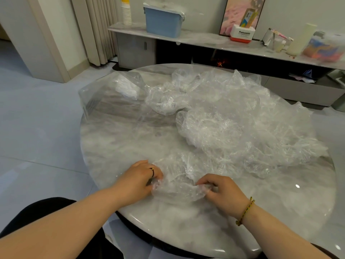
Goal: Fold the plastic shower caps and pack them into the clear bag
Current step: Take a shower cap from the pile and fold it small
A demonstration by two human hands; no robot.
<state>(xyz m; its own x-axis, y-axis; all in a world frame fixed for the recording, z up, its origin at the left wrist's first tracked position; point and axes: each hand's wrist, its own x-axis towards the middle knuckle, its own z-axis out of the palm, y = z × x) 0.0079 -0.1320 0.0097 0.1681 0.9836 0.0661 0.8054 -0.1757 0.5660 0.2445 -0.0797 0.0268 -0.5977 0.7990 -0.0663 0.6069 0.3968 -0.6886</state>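
One crinkled clear shower cap [179,181] lies at the near edge of the round marble table [115,146]. My left hand [139,179] pinches its left end and my right hand [222,191] pinches its right end, fingers curled into the plastic. A loose heap of several more shower caps [233,124] spreads over the middle and right of the table. The clear bag [110,98] lies at the far left of the table, partly puffed up, with some white folded plastic inside near its far end.
Behind the table runs a low shelf [196,41] with a blue bin [163,20], a stack of paper cups [126,13], a white and red box [241,34] and a framed picture [242,14]. Grey tiled floor lies to the left.
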